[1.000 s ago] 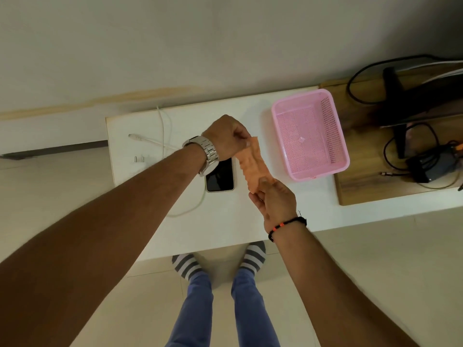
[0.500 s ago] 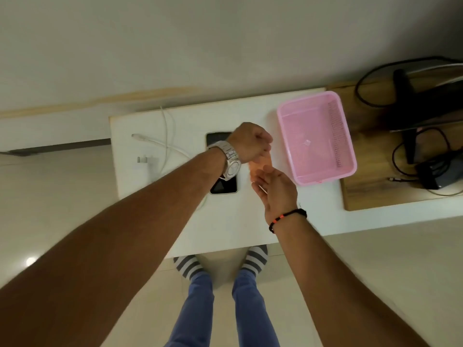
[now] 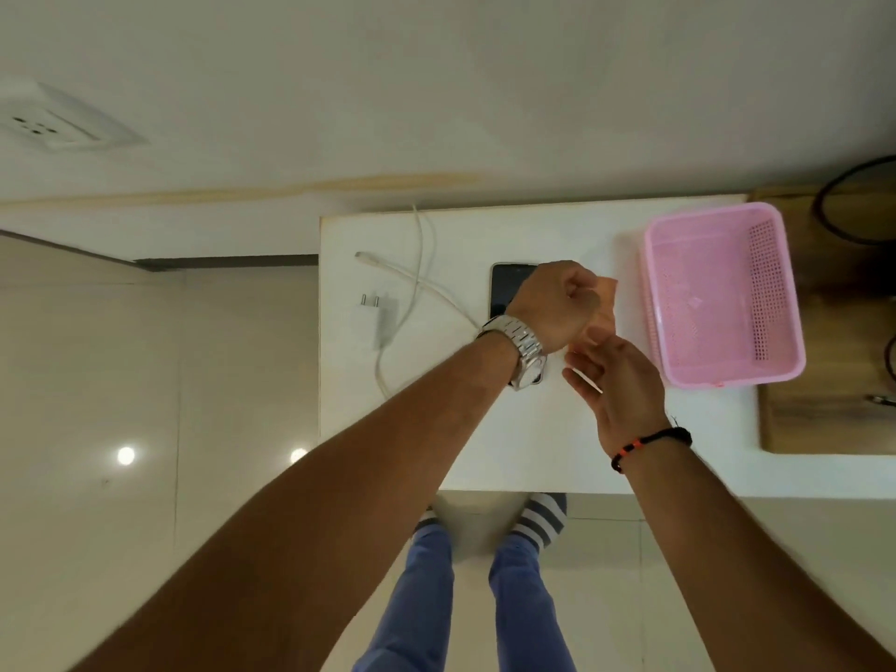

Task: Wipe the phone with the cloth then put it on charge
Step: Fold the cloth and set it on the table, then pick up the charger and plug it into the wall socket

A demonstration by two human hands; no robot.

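A dark phone point(image 3: 506, 289) lies screen up on the white table point(image 3: 509, 438); my left wrist covers its near end. My left hand point(image 3: 557, 308) is a fist just right of the phone, closed on a bunched orange cloth point(image 3: 607, 294) that sticks out on the far side. Below it, my right hand point(image 3: 613, 380) has its fingers spread, the thumb touching the cloth's lower edge. A white charging cable point(image 3: 421, 283) and its plug adapter point(image 3: 384, 316) lie left of the phone, unplugged.
A pink plastic basket point(image 3: 776, 303) stands at the table's right end, beside a wooden board point(image 3: 824, 424) with dark cables. A wall socket point(image 3: 63, 124) is at the far left on the wall. The table's left edge is close to the adapter.
The cloth was stretched between both hands; now it is gathered in my left fist, and my right hand has opened under it. Both hands have come closer together beside the phone.
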